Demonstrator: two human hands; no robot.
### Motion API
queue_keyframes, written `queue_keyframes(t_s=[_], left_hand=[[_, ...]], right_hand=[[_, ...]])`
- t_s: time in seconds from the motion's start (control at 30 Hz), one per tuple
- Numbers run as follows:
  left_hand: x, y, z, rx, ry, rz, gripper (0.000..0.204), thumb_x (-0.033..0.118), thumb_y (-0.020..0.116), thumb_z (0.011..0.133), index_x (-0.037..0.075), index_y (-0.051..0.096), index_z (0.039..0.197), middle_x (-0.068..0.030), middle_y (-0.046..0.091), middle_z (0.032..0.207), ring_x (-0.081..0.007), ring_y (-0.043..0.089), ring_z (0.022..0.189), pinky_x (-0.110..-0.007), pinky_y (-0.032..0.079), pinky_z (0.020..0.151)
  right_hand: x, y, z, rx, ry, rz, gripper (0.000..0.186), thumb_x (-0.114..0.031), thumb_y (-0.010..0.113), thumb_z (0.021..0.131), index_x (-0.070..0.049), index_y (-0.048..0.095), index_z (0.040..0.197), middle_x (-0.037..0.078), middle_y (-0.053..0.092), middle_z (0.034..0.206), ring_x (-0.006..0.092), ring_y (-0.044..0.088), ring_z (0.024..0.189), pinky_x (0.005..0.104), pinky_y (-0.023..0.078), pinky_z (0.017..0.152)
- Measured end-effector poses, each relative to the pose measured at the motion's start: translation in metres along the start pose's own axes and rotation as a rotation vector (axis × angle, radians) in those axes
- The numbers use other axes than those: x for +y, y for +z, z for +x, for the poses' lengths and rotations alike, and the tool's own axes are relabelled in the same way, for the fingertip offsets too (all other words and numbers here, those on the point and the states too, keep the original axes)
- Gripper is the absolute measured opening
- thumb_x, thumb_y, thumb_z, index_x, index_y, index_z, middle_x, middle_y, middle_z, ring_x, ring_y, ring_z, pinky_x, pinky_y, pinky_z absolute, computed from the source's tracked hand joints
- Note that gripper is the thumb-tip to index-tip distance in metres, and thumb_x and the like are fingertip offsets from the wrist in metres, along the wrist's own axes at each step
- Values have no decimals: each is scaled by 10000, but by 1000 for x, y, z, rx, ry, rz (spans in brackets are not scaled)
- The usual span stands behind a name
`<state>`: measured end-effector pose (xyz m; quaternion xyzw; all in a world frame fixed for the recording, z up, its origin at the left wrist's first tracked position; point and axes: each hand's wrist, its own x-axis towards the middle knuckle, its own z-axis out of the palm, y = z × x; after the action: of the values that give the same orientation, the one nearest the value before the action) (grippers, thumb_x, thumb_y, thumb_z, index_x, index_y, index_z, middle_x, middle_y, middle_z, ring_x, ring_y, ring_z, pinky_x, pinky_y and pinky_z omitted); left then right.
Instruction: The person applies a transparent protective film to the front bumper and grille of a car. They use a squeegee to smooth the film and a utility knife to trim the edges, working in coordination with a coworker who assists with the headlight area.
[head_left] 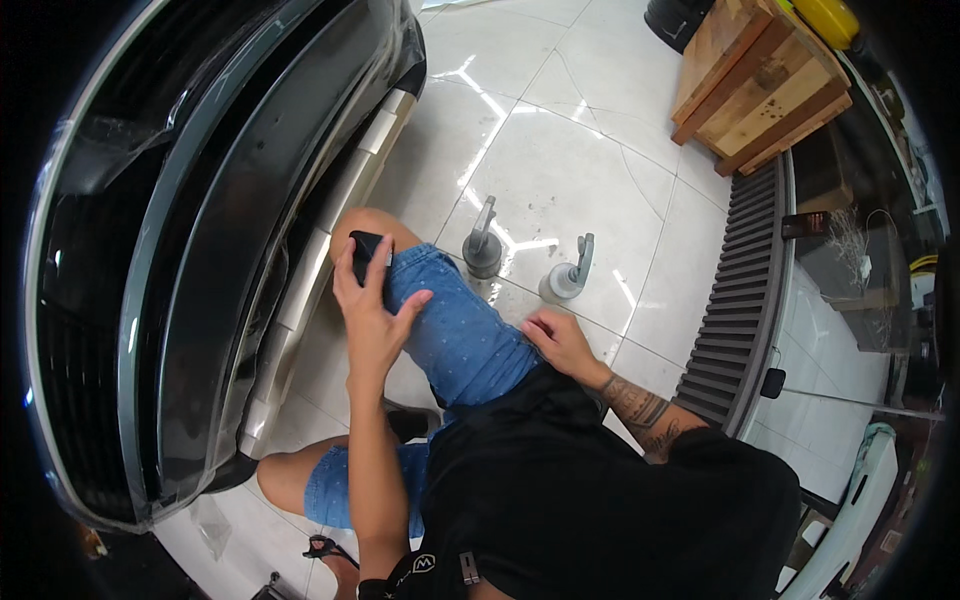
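Note:
My left hand [372,318] rests at my raised knee, its fingers curled over a small black rectangular object [366,245]. The thumb of that hand stands apart, and the object's underside is hidden, so its exact kind cannot be made out. My right hand [562,343] lies beside my thigh with its fingers curled in, and nothing shows in them. On the floor past my leg stand a dark spray bottle [484,256] and a whitish spray bottle [561,285], both upright and touched by neither hand.
Close on my left is a car bumper [250,220] with clear plastic film along its edges. A wooden crate-like stand [765,95] is at the far right, near a dark slatted panel [740,270]. Pale glossy tiles [590,160] cover the floor.

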<state>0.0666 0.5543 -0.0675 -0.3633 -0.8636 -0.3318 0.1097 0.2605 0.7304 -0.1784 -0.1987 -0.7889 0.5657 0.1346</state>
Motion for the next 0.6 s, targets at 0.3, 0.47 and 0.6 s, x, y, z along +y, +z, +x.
queue_keyframes(t_s=[0.3, 0.47, 0.6], left_hand=[[-18, 5, 7, -41, -176, 50, 326, 234, 650, 863, 122, 566, 1157, -225, 367, 1391, -418, 364, 1224, -490, 336, 1006], [-92, -33, -30, -108, -253, -86, 277, 254, 531, 956, 113, 534, 1194, -143, 556, 1192, -292, 529, 1099, -442, 382, 961], [-151, -82, -83, -398, -614, -349, 320, 363, 536, 953, 147, 559, 1189, -159, 626, 1058, -317, 561, 1030, -386, 430, 859]], right_hand=[[187, -12, -48, -413, 470, -397, 324, -300, 740, 764, 7, 661, 834, 152, 664, 718, 312, 652, 673, 395, 523, 665], [202, 44, 45, -214, 232, -420, 415, -220, 720, 781, 9, 595, 1103, 206, 673, 844, 287, 677, 766, 376, 530, 697], [190, 77, 78, -440, 304, -118, 369, -228, 662, 835, 29, 608, 1095, 217, 679, 842, 294, 676, 782, 385, 517, 694]])
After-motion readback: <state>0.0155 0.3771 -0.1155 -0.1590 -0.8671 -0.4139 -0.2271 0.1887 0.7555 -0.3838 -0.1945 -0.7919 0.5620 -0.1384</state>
